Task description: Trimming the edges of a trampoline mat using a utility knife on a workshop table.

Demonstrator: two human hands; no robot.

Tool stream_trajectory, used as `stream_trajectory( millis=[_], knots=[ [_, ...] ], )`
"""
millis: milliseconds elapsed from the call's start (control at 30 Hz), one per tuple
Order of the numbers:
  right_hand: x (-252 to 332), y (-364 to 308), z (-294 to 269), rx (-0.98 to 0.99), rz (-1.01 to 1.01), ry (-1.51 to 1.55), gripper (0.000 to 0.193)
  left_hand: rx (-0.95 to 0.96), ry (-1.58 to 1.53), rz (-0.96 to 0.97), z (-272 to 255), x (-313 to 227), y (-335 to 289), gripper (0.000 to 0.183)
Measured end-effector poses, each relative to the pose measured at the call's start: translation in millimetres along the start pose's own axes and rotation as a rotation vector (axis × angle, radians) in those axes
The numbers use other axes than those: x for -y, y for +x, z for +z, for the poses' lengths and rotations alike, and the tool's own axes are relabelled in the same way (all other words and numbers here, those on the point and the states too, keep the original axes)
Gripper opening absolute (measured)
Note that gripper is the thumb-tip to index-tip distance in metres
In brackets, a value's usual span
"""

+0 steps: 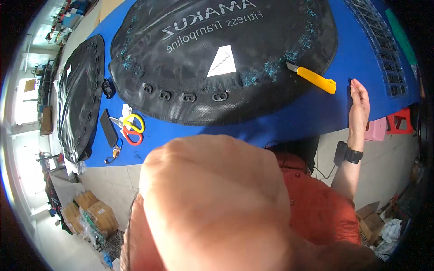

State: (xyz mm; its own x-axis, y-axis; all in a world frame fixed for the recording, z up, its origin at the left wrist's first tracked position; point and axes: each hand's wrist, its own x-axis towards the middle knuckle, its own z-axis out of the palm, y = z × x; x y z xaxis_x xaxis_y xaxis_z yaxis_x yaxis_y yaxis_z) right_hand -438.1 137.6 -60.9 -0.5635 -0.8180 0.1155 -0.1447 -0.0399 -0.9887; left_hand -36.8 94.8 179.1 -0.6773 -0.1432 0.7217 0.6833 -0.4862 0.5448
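My left hand (pixel 212 180) is raised very close to the camera, large and blurred, and its fingers cannot be made out. My right hand (pixel 360 101) rests at the table's right part with fingers stretched out and nothing visible in them; a black band is on its wrist. Nearest to it, a yellow utility knife (pixel 316 80) lies with its blade over the edge of a large round black trampoline mat (pixel 167 67). The mat bears tufts of teal thread, a white paper piece (pixel 224 62) and a row of black plastic rings.
Left of the big mat are scissors (pixel 131 128) with red and yellow handles, a black bar (pixel 108 128) and a second black mat (pixel 80 97). A clear gridded strip (pixel 384 47) runs along the right. Pink and red stools (pixel 398 121) and cardboard boxes (pixel 92 210) stand beyond the blue table.
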Motion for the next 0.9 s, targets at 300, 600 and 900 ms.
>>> stream_trajectory(
  millis=[300,600,900],
  knots=[
    [0.8,3.6,-1.7,-0.013,-0.008,-0.022,0.034,-0.058,-0.132,-0.054,7.5,9.8,-10.0,0.020],
    [-4.9,5.5,-8.7,0.026,-0.020,0.019,0.031,-0.209,-0.338,-0.132,24.3,19.0,-9.7,0.026],
    [-22.2,20.9,-22.1,0.044,-0.038,-0.022,0.030,-0.377,-0.411,-0.288,21.4,36.5,-6.5,0.039]
  ],
)
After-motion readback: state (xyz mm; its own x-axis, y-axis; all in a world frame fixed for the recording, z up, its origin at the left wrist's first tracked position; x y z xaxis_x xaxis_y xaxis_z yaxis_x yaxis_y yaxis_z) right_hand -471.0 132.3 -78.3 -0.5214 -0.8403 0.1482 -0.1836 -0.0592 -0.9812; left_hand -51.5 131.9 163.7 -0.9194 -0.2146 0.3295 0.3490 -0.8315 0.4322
